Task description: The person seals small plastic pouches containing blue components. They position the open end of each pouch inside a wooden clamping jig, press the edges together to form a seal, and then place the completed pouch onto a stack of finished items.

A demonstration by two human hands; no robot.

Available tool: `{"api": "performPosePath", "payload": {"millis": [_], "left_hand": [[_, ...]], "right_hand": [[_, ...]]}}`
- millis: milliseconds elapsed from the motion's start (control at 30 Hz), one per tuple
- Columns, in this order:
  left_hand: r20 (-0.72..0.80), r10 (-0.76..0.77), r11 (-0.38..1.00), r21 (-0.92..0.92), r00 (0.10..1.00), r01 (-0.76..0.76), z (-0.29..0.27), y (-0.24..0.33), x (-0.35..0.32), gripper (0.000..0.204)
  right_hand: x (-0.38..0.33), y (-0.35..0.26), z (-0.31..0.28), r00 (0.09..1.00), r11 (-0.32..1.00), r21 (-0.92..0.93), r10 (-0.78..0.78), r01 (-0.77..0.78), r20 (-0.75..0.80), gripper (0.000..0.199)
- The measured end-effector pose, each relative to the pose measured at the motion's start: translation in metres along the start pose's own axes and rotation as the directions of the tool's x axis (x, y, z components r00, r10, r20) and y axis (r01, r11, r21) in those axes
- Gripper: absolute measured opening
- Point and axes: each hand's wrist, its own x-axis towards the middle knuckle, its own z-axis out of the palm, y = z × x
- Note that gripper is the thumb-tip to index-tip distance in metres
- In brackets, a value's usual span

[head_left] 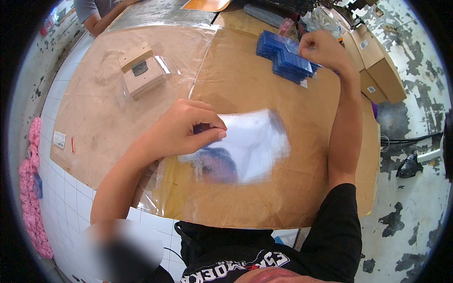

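Observation:
In the middle of the table lies a stack of glossy clear plastic sheets (259,146), shining white with reflected light and dark at its lower left. My left hand (188,127) is over the stack's left edge, thumb and forefinger pinched together on a clear plastic sheet. Farther off to the right, my right hand (325,49) reaches over stacked blue plastic pieces (290,63), which lie in stepped, overlapping piles. Its fingers are closed in a pinch at the pile's right side; what is between them is too small to make out.
A wooden block fixture (143,73) with a dark inset stands at the far left, clear film around it. Cardboard boxes (377,63) stand beyond the right edge. Brown paper (245,207) covers the table. Another person's arm (101,21) rests at the far left.

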Motion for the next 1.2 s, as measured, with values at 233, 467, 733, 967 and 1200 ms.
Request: {"api": "performPosePath", "payload": {"millis": [233, 467, 733, 967, 1200], "left_hand": [[0.008, -0.011, 1.0, 0.005, 1.0, 0.011, 0.0, -0.001, -0.001, 0.008], [0.001, 0.0, 1.0, -0.01, 1.0, 0.0, 0.001, -0.003, -0.002, 0.008], [-0.004, -0.01, 1.0, -0.004, 1.0, 0.01, 0.001, -0.002, -0.003, 0.008], [-0.004, -0.005, 1.0, -0.004, 1.0, 0.005, 0.0, 0.0, -0.001, 0.009], [0.002, -0.006, 1.0, 0.003, 1.0, 0.006, -0.001, 0.0, -0.002, 0.008]], "right_hand": [[-0.002, -0.006, -0.006, 0.999, 1.0, -0.009, 0.018, -0.018, -0.04, 0.016], [-0.009, -0.015, -0.01, 0.995, 0.998, -0.054, 0.026, -0.021, 0.099, 0.015], [-0.009, -0.025, -0.011, 0.982, 0.999, 0.037, -0.018, 0.011, 0.187, 0.046], [-0.007, -0.001, 0.015, 0.97, 0.992, 0.006, -0.123, 0.124, 0.209, 0.095], [-0.007, -0.005, 0.016, 0.956, 0.993, -0.046, -0.096, 0.113, 0.278, 0.101]]}}
